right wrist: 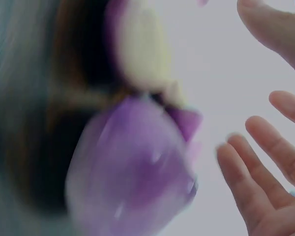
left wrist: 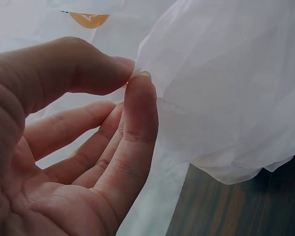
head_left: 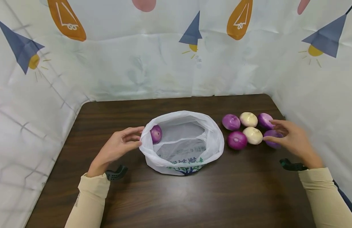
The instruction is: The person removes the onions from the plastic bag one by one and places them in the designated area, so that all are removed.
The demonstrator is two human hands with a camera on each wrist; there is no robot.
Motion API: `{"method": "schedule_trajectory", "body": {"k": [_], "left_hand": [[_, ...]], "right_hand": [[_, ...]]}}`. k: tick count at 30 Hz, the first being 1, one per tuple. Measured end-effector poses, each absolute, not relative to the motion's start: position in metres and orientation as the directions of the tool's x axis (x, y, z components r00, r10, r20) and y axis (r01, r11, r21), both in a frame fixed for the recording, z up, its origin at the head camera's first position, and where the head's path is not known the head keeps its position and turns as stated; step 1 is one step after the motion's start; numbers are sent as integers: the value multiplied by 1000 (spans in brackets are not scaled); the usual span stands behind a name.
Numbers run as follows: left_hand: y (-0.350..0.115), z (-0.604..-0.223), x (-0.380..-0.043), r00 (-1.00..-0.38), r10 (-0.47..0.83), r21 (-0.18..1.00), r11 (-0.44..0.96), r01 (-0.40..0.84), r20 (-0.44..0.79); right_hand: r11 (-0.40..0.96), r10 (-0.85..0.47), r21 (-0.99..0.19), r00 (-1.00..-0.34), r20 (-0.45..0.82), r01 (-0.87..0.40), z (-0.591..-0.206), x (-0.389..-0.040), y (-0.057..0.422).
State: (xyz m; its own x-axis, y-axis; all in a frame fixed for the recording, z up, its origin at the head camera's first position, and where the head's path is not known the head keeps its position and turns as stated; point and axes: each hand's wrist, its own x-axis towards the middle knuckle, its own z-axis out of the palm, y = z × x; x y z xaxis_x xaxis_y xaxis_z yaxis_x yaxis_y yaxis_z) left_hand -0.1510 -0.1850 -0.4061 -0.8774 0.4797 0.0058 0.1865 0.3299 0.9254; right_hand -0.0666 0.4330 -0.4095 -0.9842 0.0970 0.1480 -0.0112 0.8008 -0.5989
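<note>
A white plastic bag (head_left: 218, 139) with green and blue print stands with its mouth spread wide on the table. My left hand (head_left: 119, 145) pinches the left side of its rim between thumb and forefinger (left wrist: 140, 113). Inside the bag, by that side, lies one purple onion (head_left: 156, 134). On the right, my right hand (head_left: 293, 136) hovers around the near right purple onion (head_left: 271, 134), thumb and fingers spread apart. In the right wrist view a gap shows between the fingers and this pale purple onion (right wrist: 132, 167).
Beside that onion sit two white onions (head_left: 248, 119) and several more purple onions (head_left: 237, 140), grouped in two rows. The dark wooden table (head_left: 176, 202) meets white printed sheets (head_left: 164, 69) at its back and sides.
</note>
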Motion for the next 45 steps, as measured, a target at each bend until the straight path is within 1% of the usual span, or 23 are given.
{"method": "schedule_trajectory", "body": {"k": [5, 10, 16, 23, 29, 37, 45], "left_hand": [[-185, -410, -150, -879, 476, 932, 311, 187, 17], [-186, -408, -150, -879, 477, 932, 310, 188, 19], [-185, -406, -149, -878, 478, 933, 307, 185, 17], [-187, -404, -149, -877, 480, 938, 295, 184, 21], [-189, -404, -149, -879, 477, 941, 294, 170, 10], [-188, -402, -148, -879, 478, 947, 278, 160, 9], [-189, -401, -147, -880, 474, 951, 269, 155, 9]], "right_hand": [[801, 86, -598, -981, 172, -34, -405, -80, 413], [793, 34, -598, -971, 238, -119, -403, -98, 392], [748, -44, -624, -955, 295, -227, -399, -113, 361], [670, -135, -669, -939, 316, -321, -399, -132, 319], [659, -212, -654, -927, 311, -370, -402, -144, 288], [558, -326, -674, -874, 360, -485, -407, -158, 251], [432, -362, -746, -855, 372, -508, -408, -166, 215]]}}
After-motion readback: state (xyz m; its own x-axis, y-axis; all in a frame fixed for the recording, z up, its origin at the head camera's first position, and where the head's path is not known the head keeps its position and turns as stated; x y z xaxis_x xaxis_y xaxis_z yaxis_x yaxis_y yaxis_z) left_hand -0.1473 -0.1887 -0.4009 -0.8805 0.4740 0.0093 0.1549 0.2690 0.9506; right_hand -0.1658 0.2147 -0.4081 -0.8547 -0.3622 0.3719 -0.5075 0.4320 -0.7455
